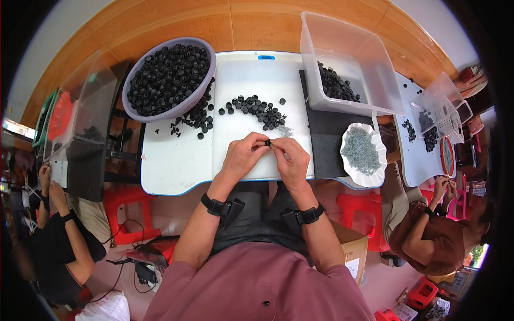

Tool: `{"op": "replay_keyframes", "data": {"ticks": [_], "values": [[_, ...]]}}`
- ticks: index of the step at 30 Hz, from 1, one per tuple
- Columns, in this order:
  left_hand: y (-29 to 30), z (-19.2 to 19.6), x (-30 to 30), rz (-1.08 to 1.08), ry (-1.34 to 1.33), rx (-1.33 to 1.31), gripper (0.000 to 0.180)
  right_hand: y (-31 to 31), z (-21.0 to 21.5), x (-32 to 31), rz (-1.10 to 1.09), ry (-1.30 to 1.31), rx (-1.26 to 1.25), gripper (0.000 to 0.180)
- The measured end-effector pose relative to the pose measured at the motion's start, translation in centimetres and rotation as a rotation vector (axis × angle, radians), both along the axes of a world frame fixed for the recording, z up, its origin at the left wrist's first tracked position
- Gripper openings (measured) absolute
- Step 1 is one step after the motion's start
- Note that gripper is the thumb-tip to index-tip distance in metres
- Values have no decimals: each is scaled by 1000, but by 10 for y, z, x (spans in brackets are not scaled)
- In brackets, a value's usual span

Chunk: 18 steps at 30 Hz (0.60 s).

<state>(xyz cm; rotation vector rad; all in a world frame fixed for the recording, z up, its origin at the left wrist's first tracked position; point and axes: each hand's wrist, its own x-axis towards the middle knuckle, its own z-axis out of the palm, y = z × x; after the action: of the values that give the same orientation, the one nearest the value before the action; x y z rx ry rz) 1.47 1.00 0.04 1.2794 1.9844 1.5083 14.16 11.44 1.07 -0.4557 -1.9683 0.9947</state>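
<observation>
My left hand [242, 157] and my right hand [289, 159] meet over the near part of the white table [176, 160]. Together they pinch one small black plastic cap [267, 143] between their fingertips. Just beyond them lies a loose cluster of the same black caps [257, 108]. A few small metal pieces [286, 130] lie beside that cluster. Both wrists wear black straps.
A purple basket [169, 78] full of black caps stands at the back left, with spilled caps [195, 119] beside it. A clear plastic bin [348, 67] holds more caps at the back right. A white dish of metal springs [364, 152] sits on a black mat. Other people work at both sides.
</observation>
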Motion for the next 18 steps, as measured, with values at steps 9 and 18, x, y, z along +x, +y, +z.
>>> {"op": "replay_keyframes", "data": {"ticks": [9, 18], "values": [[1, 1, 3, 20, 18, -22, 23, -4, -5, -2, -42, -16, 141, 15], [5, -2, 1, 42, 48, 1, 23, -3, -7, -4, -60, -14, 255, 14]]}}
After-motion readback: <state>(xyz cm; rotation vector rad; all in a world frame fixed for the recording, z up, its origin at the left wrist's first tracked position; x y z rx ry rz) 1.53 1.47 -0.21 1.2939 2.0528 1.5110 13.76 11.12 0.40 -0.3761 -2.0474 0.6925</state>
